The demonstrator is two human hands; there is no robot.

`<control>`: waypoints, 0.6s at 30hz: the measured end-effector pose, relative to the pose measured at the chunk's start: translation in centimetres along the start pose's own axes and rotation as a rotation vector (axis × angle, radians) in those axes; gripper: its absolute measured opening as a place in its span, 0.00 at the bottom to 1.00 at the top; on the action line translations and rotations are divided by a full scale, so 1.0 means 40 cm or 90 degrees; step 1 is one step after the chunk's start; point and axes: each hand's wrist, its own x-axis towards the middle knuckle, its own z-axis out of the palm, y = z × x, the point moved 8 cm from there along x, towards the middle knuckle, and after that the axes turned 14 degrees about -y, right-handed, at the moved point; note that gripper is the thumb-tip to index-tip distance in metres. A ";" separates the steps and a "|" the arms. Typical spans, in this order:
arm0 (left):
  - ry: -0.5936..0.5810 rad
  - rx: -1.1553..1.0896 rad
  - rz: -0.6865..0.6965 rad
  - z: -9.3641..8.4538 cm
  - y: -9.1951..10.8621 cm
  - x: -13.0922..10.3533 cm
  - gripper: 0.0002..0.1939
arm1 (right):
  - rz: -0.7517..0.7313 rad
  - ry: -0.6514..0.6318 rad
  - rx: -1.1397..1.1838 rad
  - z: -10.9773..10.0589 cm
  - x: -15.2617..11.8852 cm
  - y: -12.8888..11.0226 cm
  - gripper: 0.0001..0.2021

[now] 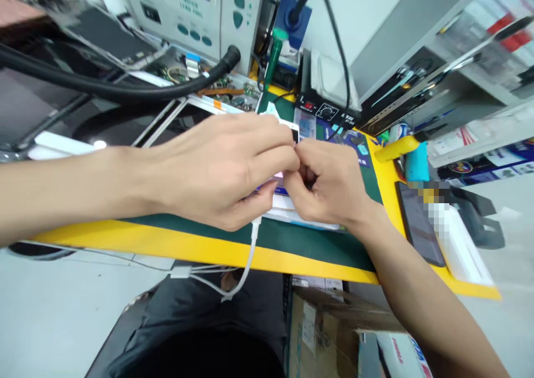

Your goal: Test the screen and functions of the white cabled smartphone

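Note:
A phone with a white edge [294, 126] and a partly lit screen lies mostly hidden between my two hands. My left hand [233, 169] is closed over it, fingers bent across the top and thumb near its lower side. My right hand [334, 180] presses against the left fingertips, thumb and index finger curled in a pinch; whatever sits between them is hidden. From beneath my left hand a white cable [254, 236] runs down over the table edge. Under the hands are stacked white papers or booklets [300, 217], on a green mat [334, 244].
A yellow table edge [167, 243] borders the mat. Behind stand a grey soldering station [196, 10], a black hose [125, 88] and a black control box [327, 111]. At right lie a dark phone [417, 222] and a yellow-handled tool [396, 148]. Cardboard boxes [329, 328] sit below.

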 end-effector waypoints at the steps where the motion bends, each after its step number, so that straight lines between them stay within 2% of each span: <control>1: -0.041 0.053 0.050 0.013 0.019 0.001 0.05 | -0.002 -0.002 -0.002 0.001 0.000 0.000 0.12; 3: -0.075 0.151 0.123 0.026 0.047 -0.003 0.08 | -0.005 -0.005 -0.006 0.001 0.000 -0.001 0.11; 7: -0.063 0.208 0.170 0.022 0.071 -0.008 0.11 | -0.008 -0.008 0.004 0.001 0.001 -0.002 0.11; 18: -0.081 0.171 0.149 0.017 0.076 -0.005 0.12 | 0.000 -0.021 -0.001 0.001 0.002 -0.008 0.09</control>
